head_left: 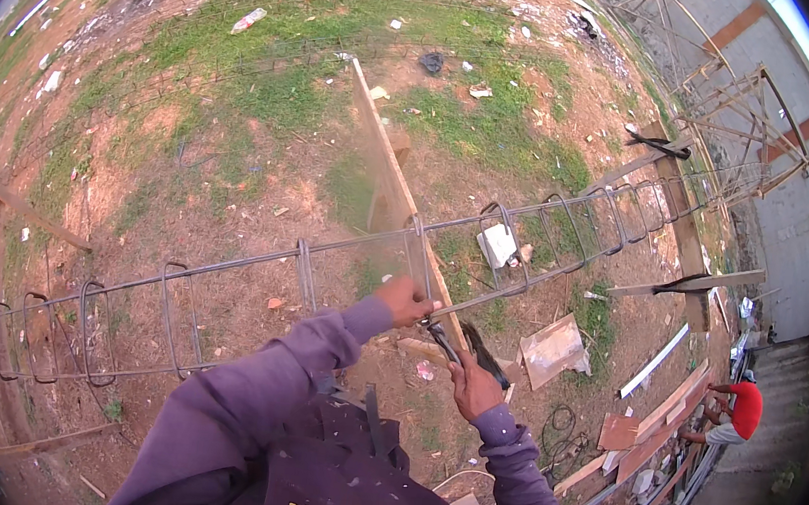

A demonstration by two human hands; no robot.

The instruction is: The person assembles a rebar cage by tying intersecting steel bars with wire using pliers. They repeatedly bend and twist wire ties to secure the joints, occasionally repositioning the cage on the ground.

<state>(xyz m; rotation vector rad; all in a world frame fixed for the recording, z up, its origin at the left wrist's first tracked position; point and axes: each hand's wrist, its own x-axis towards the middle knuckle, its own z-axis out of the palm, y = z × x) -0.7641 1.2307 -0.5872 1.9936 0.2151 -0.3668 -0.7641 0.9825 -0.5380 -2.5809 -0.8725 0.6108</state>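
Note:
A long cage of steel reinforcing bars (306, 266) with rectangular stirrups runs from the lower left to the upper right, in front of my body. It crosses a wooden board (392, 169) set on edge. My left hand (404, 302) is closed at the near bar beside this board, fingertips pinched together; what they hold is too small to tell. Lower and to the right, my right hand (477, 388) grips the handles of dark pliers (442, 341), their jaws up against the near bar just below my left fingers.
Crossed planks (688, 230) hold up the cage's right part. A white block (497, 245) lies beneath it. Loose boards (553, 351) and scrap timber lie to the right, where a person in a red shirt (746, 411) bends over. Grass and litter cover the ground beyond.

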